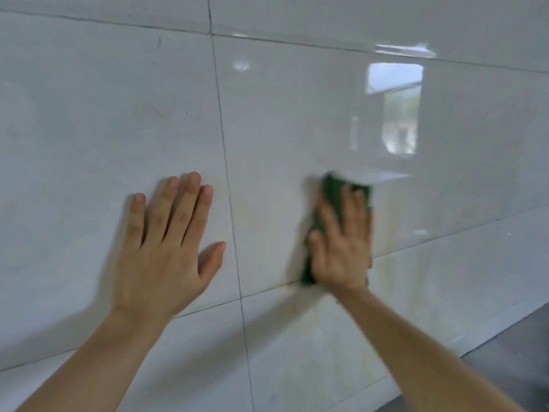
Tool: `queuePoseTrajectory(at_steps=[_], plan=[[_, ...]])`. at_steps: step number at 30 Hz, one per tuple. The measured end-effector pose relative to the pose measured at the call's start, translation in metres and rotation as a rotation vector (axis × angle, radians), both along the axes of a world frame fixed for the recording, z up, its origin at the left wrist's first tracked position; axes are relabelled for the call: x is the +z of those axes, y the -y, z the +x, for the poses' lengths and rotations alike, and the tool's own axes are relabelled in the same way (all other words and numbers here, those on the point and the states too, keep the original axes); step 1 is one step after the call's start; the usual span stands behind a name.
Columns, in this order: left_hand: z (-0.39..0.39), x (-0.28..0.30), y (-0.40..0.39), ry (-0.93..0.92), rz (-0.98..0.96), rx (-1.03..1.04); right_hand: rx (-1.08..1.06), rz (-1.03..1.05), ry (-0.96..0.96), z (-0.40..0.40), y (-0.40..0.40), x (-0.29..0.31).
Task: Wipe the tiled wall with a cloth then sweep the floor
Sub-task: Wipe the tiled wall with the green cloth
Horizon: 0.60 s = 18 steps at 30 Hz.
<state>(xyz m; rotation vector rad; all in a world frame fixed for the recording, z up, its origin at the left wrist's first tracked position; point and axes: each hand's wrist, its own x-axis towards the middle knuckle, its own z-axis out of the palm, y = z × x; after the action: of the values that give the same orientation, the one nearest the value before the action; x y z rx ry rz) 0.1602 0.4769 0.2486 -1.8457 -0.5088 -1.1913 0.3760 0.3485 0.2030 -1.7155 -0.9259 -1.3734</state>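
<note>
The wiping stage is judged to be under way; sweeping is not yet begun, and no broom is seen. The left hand (166, 248) is laid flat, fingers straight, on the tiled wall (89, 114). Further right, the green cloth (332, 188) is pressed against the wall by the right hand (341, 248), fingers spread. A strip of floor (511, 352) is seen at the far right.
</note>
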Motion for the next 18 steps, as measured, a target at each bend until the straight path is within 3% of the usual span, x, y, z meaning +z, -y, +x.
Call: queuePoseTrajectory(at_steps=[2, 3, 5, 9, 11, 13, 16, 18], plan=[[0.001, 0.0, -0.001, -0.006, 0.005, 0.007, -0.004, 0.238, -0.393, 0.014, 0.008, 0.024], [0.002, -0.001, -0.001, -0.004, 0.007, 0.009, -0.003, 0.307, -0.501, 0.006, 0.003, 0.026], [0.002, -0.003, -0.002, 0.004, 0.013, 0.006, 0.001, 0.264, -0.42, -0.031, -0.017, 0.005], [0.002, -0.002, -0.001, -0.009, 0.015, -0.01, 0.068, -0.13, 0.137, -0.077, -0.039, -0.078], [0.002, -0.002, -0.001, -0.014, -0.003, -0.014, 0.068, -0.154, 0.201, -0.054, -0.029, -0.076], [0.002, -0.002, 0.0, -0.015, -0.02, -0.011, 0.001, -0.01, 0.051, -0.029, -0.017, -0.046], [0.001, -0.001, 0.003, -0.003, -0.028, -0.031, -0.031, 0.342, -0.461, -0.013, -0.014, -0.001], [-0.001, -0.013, 0.007, 0.028, -0.052, -0.066, -0.018, 0.294, -0.374, -0.034, -0.025, -0.017]])
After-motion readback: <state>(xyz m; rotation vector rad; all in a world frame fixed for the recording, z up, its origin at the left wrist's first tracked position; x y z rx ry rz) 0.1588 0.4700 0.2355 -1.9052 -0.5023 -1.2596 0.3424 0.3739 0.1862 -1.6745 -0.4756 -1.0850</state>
